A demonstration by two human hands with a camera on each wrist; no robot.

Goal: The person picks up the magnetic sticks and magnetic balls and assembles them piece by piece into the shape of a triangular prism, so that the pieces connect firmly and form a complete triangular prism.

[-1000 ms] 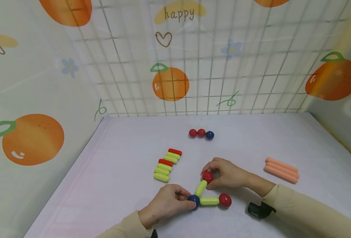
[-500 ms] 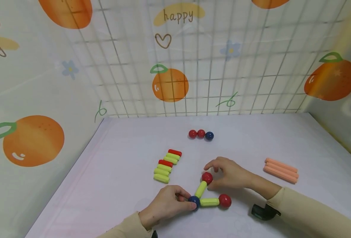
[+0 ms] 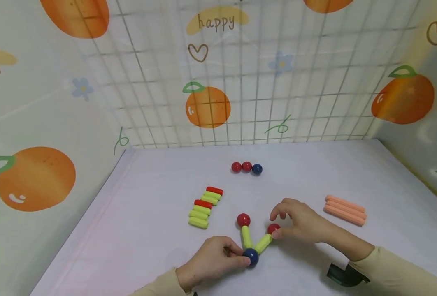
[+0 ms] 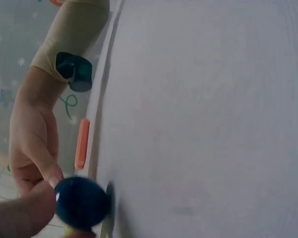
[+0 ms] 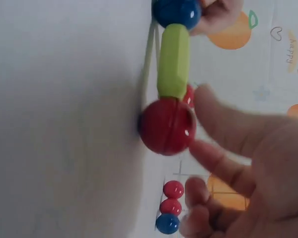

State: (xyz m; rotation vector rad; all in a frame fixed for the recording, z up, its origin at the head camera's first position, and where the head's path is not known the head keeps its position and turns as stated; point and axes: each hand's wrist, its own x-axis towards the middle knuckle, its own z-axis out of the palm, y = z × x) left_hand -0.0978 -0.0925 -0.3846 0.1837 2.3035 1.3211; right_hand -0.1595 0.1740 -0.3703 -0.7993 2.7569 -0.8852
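Two fingers of the left hand (image 3: 218,257), thumb on the near side and another digit behind, pinch a dark blue ball (image 3: 251,258). The grip is likely there to steady the joint, since the left lime rod (image 3: 246,237) and the right lime rod (image 3: 263,243) both run out from that ball and a nudge at either tip could swing the piece. Across from it, the right hand (image 3: 303,222) hovers at the right red ball (image 3: 272,227), its fingers loosely curved and spread; the thumb overlaps the ball in the head view, though firm contact is hard to confirm. Such a light pose would suit guiding rather than clamping. The left red ball (image 3: 243,220) caps the other rod, untouched. The V they form appears to lie on the pale surface (image 3: 148,185), which would carry its weight and leave the hands only to align it.

Farther out, short rods (image 3: 198,215), five lime and two red, lie side by side to the left, perhaps for easy picking. Two loose red balls (image 3: 236,167) and a loose blue ball (image 3: 257,169) sit in line toward the back, seemingly parked clear of the work. Salmon rods (image 3: 345,210) lie bundled at right, apparently sorted by colour.
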